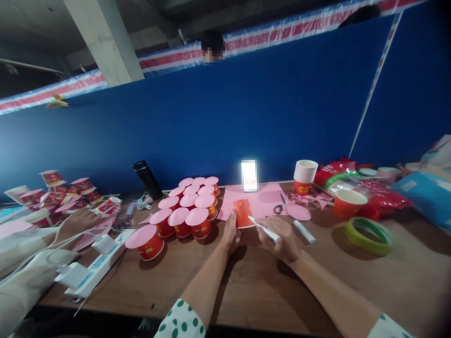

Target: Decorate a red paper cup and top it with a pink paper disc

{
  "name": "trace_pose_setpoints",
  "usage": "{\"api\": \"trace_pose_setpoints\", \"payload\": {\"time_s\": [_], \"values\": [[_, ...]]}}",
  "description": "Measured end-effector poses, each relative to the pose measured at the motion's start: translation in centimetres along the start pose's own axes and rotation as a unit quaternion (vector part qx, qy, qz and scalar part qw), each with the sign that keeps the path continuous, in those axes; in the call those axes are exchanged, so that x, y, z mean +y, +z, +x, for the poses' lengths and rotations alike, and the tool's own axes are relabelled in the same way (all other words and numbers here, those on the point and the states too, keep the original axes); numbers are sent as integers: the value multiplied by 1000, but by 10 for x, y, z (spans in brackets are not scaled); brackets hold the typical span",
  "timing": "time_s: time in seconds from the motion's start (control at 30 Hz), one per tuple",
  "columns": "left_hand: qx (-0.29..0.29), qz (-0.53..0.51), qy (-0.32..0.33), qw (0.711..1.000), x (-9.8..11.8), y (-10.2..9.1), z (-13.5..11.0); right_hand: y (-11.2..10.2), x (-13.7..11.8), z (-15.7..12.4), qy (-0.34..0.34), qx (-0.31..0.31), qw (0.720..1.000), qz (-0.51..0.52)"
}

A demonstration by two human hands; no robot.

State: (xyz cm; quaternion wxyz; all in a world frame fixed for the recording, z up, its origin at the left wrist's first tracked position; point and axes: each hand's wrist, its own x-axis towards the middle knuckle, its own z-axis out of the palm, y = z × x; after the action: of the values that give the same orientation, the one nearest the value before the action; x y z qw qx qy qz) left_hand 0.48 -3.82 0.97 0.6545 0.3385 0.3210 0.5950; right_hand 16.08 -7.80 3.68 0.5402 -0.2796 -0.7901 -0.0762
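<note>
A red paper cup is tilted in my left hand, whose fingers close on its left side. My right hand grips a white marker, its tip at the lower right side of the cup. Beyond them lies a pink paper sheet with scissors on it. A pink paper disc and a short white stick-shaped object lie to the right of my right hand. Several red cups topped with pink discs stand in rows to my left.
A power strip with white plugs lies at left, near another person's hand. A black bottle stands behind. Stacked cups, a single cup, green tape and red plastic packaging are at right. A blue partition rises behind.
</note>
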Motion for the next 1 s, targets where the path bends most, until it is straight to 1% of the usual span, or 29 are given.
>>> {"api": "trace_pose_setpoints", "payload": {"time_s": [0.13, 0.3, 0.43, 0.6, 0.8, 1.0], "values": [[-6, -8, 0, 1000, 0, 0, -1, 0, 0, 0, 5, -7, 1000, -3], [-26, 17, -17, 999, 3, 3, -5, 2, 0, -1, 10, -6, 1000, -5], [-19, 16, -12, 1000, 3, 4, -5, 2, 1, -1, 12, -7, 1000, -9], [-33, 3, -3, 999, 1, 4, -3, 2, 2, -2, 15, -6, 1000, -6], [-11, 17, -14, 1000, 2, 6, -5, 2, 3, -3, 22, -1, 1000, -9], [-25, 16, -3, 1000, -2, 1, -2, 1, 3, 0, 20, 8, 1000, -7]]}}
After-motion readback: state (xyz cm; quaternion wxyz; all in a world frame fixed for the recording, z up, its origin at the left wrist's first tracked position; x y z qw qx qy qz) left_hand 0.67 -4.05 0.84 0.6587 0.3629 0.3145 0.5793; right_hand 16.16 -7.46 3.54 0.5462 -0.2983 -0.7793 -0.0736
